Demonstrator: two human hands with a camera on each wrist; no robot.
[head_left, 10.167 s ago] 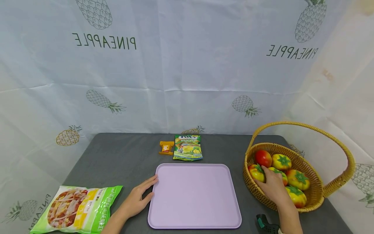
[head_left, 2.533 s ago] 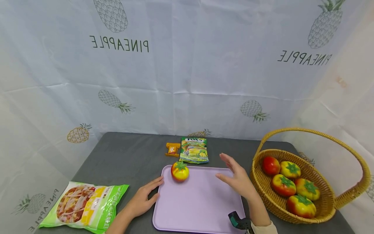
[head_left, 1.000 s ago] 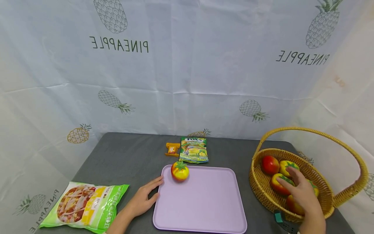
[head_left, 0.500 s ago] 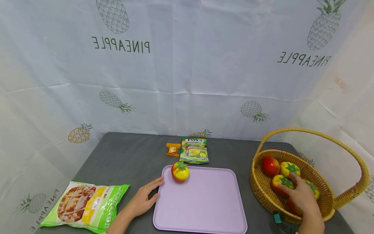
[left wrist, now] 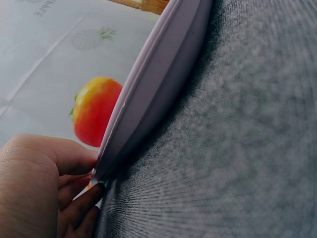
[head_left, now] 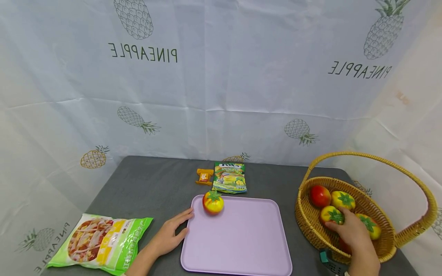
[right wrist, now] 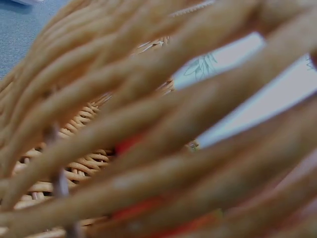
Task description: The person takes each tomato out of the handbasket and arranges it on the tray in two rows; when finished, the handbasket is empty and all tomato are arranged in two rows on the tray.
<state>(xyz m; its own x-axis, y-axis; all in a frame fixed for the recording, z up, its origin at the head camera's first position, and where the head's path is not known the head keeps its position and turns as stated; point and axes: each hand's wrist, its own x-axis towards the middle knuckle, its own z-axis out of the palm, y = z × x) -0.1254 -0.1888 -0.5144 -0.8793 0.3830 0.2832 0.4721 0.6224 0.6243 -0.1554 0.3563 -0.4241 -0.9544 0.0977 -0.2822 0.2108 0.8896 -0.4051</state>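
My right hand reaches down into the wicker basket, its thumb and fingers around a yellow-red tomato with a green leafy top. In the right wrist view, the blurred basket weave hides that hand and most of the fruit. My left hand rests with fairly straight fingers against the left edge of the lilac tray. Close up in the left wrist view, its thumb and fingertips touch the tray rim. One tomato sits at the tray's back left corner, leaf up.
Several more fruits lie in the basket, among them a plain red one and a yellow one. The tall handle arches over it. Behind the tray are a small orange packet and a green Fox's bag. A food bag lies left.
A tomato has come from the basket onto the tray. My right hand then returned to the basket, lowered, and closed around another tomato, which tilted. My left hand stays at the tray edge.
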